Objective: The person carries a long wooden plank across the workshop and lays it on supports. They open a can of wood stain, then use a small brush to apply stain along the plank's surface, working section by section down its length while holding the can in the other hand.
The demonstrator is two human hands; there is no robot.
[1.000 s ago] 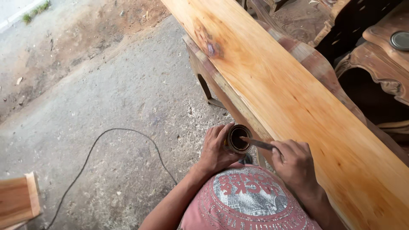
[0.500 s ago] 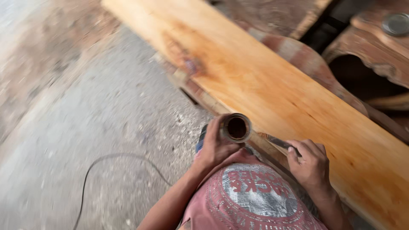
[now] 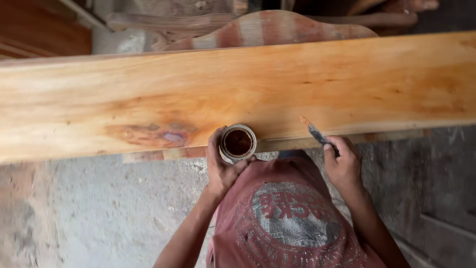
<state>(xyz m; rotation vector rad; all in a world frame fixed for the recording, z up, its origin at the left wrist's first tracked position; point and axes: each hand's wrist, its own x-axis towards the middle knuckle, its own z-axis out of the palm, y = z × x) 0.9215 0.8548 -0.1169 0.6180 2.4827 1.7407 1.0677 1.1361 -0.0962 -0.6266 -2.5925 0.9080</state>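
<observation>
Head view: the left hand (image 3: pixel 221 168), just left of the frame's centre, has its grip wrapped around a small round tin (image 3: pixel 238 142) of dark reddish-brown paste, thumb on one side and fingers curled under and round the other. The tin sits against the near edge of a long pale wooden plank (image 3: pixel 238 94) that runs across the whole frame. The right hand (image 3: pixel 343 164), right of centre, has its grip pinched on the handle of a narrow putty knife (image 3: pixel 313 131). The blade points up and to the left, its tip carrying a dab of orange-brown filler and hovering at the plank's near edge.

To do this well, I would judge that the tin should be kept level and close to the blade, so that the loaded tip has little way to travel. The blade should be laid at a low angle, so that the filler presses in rather than smears.

The plank shows a dark, greyish knot patch (image 3: pixel 163 134) left of the tin. Beyond it, in the upper frame, lies a curved piece of carved furniture (image 3: pixel 277 27) with pale and reddish bands. Below the plank is a rough grey concrete floor (image 3: pixel 99 208), dusty and stained. The person wears a faded red printed shirt (image 3: pixel 287 218) in the lower centre.
</observation>
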